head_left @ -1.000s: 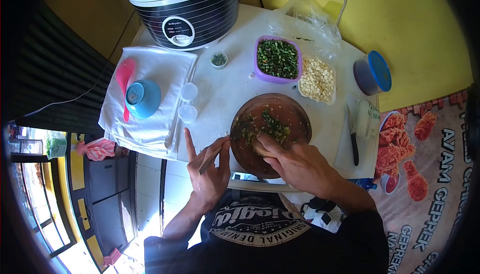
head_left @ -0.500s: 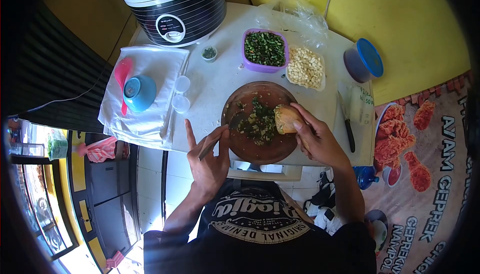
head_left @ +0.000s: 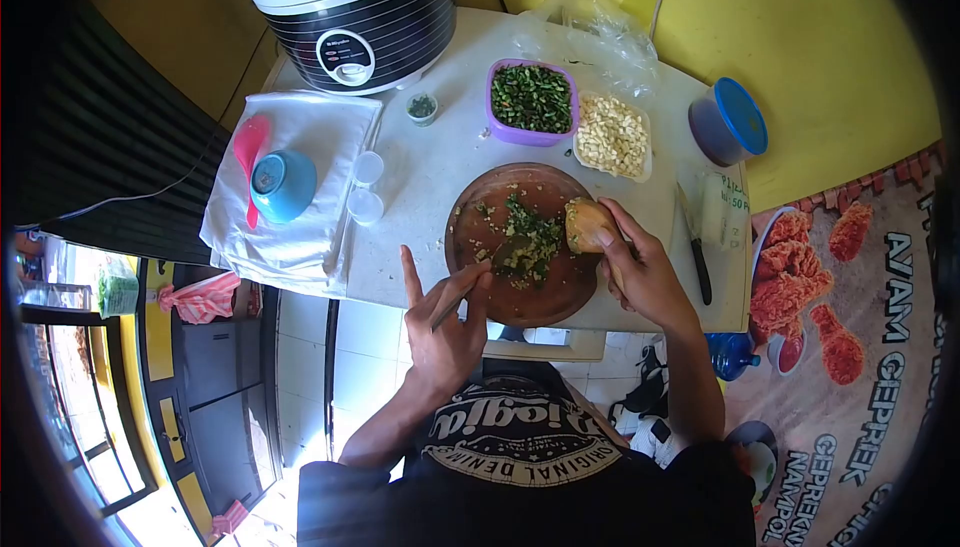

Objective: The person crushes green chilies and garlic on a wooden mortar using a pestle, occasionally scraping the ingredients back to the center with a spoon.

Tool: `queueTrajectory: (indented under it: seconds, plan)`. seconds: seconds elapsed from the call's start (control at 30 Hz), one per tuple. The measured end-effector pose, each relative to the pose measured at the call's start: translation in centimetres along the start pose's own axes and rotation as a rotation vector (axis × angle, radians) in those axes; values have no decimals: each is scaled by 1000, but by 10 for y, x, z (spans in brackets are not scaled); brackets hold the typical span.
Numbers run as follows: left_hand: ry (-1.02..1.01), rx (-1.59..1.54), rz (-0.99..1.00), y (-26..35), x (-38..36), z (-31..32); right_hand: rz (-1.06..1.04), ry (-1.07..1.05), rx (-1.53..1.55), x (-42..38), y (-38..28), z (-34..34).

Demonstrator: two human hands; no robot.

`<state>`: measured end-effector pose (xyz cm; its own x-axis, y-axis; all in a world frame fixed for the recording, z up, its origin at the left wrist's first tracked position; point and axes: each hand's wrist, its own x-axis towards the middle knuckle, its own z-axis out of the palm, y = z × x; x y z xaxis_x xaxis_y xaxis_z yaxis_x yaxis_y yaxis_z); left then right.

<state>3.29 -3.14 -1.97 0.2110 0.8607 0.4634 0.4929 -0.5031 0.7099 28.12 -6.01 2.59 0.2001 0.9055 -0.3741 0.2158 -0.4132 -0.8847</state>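
Observation:
A round brown mortar (head_left: 475, 292) sits at the table's front edge, holding a crushed mix of green chillies and pale bits (head_left: 535, 237). My left hand (head_left: 445, 332) pinches the handle of a spoon (head_left: 452, 305) between thumb and fingers, index or outer finger stretched up; the spoon's dark bowl reaches into the mix and is partly hidden. In my right hand (head_left: 640, 272) is a wooden pestle (head_left: 592, 227), fingers wrapped round its handle. Its thick head, with bits of the mix stuck on it, is tilted over the mortar's right side.
Behind the mortar stand a purple tub of chopped green chillies (head_left: 532, 137) and a container of peeled garlic (head_left: 612, 135). A knife (head_left: 698, 257) lies to the right, near a blue-lidded tub (head_left: 735, 122). Leftward are a blue bowl (head_left: 285, 187), a pink spoon (head_left: 252, 147) and a rice cooker (head_left: 365, 27).
My left hand has moved right with the spoon, which now reaches further into the mix. The pestle has shifted slightly right, away from the middle of the mortar.

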Motion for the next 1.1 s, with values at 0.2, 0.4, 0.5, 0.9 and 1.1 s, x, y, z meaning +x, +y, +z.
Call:
queueTrajectory:
  seconds: [0.2, 0.4, 0.5, 0.9, 1.1]
  plan:
    - [54, 20, -37, -15, 9, -19, -45, -216, -67, -8, 7, 8]
    - [30, 38, -42, -25, 20, -22, -589, -155, -702, -19, -20, 40]
    - [21, 36, -20, -26, 25, -23, -580, -134, -924, -12, -31, 54]
    - [24, 71, -109, -22, 34, -22, -507, -311, -904, 17, -52, 48]
    - [34, 109, -79, -18, 29, -23, -477, -257, -944, 15, -53, 56]
